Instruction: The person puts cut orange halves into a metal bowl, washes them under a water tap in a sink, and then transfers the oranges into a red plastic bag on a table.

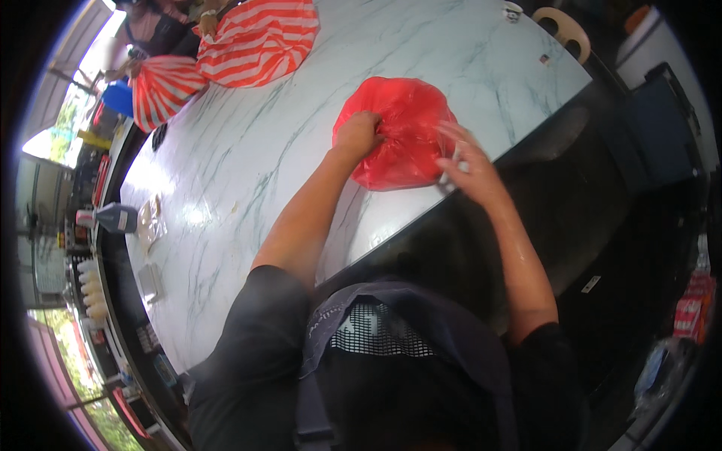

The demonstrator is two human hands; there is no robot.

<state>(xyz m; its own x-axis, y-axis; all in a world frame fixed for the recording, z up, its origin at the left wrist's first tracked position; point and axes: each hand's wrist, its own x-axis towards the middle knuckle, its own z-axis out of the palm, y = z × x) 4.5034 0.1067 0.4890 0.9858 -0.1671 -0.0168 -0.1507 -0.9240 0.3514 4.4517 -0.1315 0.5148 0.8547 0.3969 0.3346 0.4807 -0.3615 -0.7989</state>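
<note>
A full red plastic bag (410,161) sits on the marble-patterned table near its edge, its top gathered toward the middle. My left hand (359,137) is closed on the gathered plastic at the bag's upper left. Beside the bag's right side is my right hand (475,171), its fingers smeared by motion. Something small and whitish shows at those fingers, too blurred to name. What the red bag contains is hidden.
Across the white table (248,173), a person handles two red-and-white striped bags, one bag (259,41) on the tabletop and another bag (164,89) at its edge. A dark bottle (118,218) and a clear container (150,283) stand left. A beige chair (564,34) is far right.
</note>
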